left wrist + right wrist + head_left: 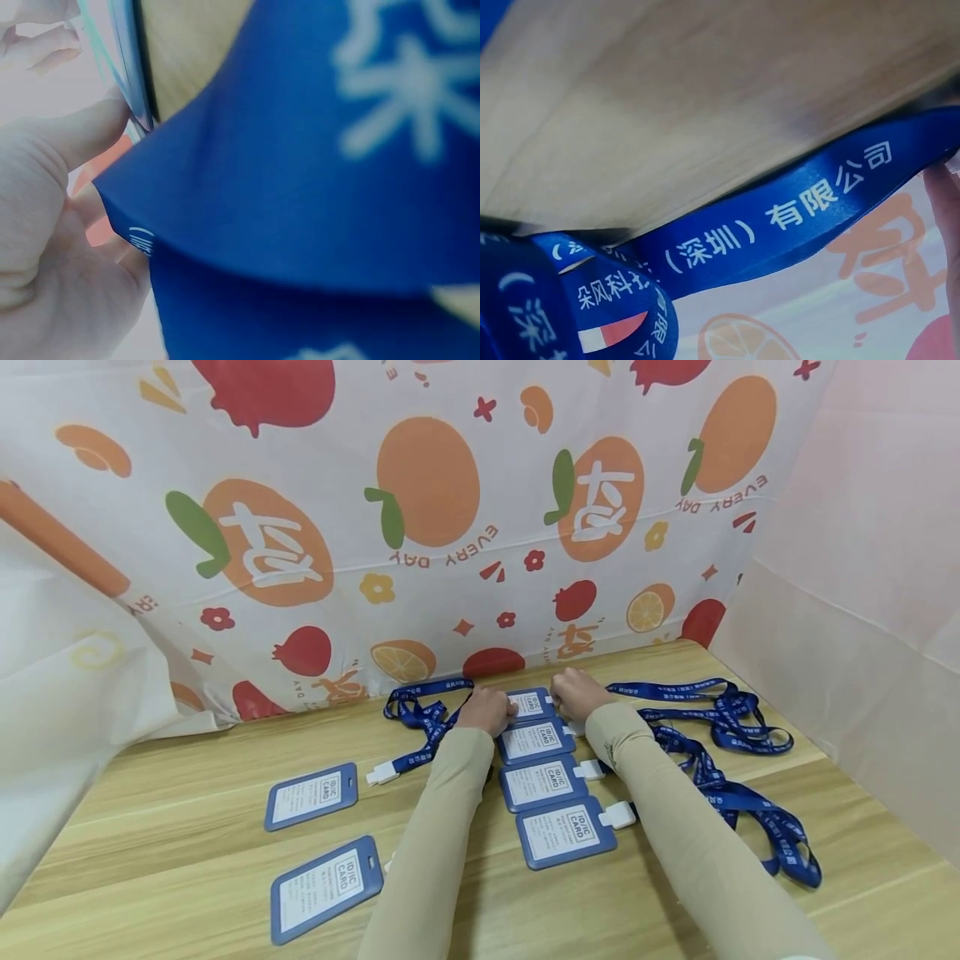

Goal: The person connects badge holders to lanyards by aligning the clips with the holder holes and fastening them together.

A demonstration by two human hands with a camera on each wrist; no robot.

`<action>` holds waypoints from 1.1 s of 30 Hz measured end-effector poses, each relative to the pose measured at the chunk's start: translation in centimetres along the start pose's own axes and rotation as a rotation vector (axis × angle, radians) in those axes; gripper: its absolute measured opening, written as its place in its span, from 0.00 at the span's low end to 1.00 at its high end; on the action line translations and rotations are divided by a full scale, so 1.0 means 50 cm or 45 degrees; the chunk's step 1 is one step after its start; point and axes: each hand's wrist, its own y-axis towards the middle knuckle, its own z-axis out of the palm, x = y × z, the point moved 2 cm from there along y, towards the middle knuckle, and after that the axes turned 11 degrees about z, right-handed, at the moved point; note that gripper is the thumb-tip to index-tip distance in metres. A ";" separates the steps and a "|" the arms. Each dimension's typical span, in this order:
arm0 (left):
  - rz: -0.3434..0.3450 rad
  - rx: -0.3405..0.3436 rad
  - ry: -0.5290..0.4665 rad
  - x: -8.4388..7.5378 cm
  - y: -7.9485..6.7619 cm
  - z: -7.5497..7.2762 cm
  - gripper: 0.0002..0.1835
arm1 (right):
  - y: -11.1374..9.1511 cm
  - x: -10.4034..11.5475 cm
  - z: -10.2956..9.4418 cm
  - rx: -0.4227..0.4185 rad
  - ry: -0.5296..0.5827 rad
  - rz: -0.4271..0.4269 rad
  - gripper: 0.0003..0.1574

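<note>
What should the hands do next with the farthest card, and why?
Maybe line up the farthest card with the three cards in front of it, because the left hand holds its left end and the right hand is at its right.

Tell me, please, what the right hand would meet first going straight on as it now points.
The right hand would probably meet the fruit-patterned cloth behind the table, though depth is unclear.
</note>
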 end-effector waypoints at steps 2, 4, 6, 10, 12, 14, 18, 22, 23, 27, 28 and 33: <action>0.000 0.002 0.004 0.000 0.000 0.000 0.15 | 0.000 0.000 0.001 -0.010 0.002 0.002 0.08; -0.001 0.003 0.005 0.000 0.000 0.001 0.15 | -0.001 0.002 0.002 -0.019 0.003 0.005 0.07; -0.006 0.004 0.000 0.000 -0.001 0.001 0.15 | -0.001 0.003 0.003 -0.024 0.005 0.010 0.07; -0.012 0.003 -0.014 0.000 -0.002 0.002 0.15 | -0.002 0.006 0.003 -0.013 0.004 0.045 0.06; -0.016 0.007 -0.019 -0.001 -0.002 0.001 0.15 | -0.001 0.007 0.002 -0.003 0.002 0.056 0.06; -0.019 0.015 -0.024 -0.002 -0.002 0.000 0.15 | -0.001 0.008 0.001 0.004 0.005 0.062 0.06; -0.038 0.055 -0.046 -0.008 -0.003 -0.004 0.15 | 0.000 0.007 -0.001 0.021 0.026 0.076 0.05; -0.058 0.099 -0.053 -0.016 -0.004 -0.006 0.15 | -0.001 0.006 -0.002 0.049 0.057 0.108 0.08; -0.063 0.106 -0.051 -0.017 -0.003 -0.006 0.15 | -0.001 0.006 -0.002 0.054 0.064 0.111 0.10; -0.050 0.108 -0.008 -0.019 -0.001 -0.005 0.13 | -0.001 0.002 -0.003 0.063 0.083 0.116 0.11; -0.044 0.112 0.002 -0.019 0.000 -0.005 0.13 | -0.001 0.002 -0.003 0.064 0.083 0.114 0.11; -0.016 0.120 0.036 -0.020 0.004 -0.004 0.12 | -0.001 0.000 -0.006 0.077 0.090 0.122 0.10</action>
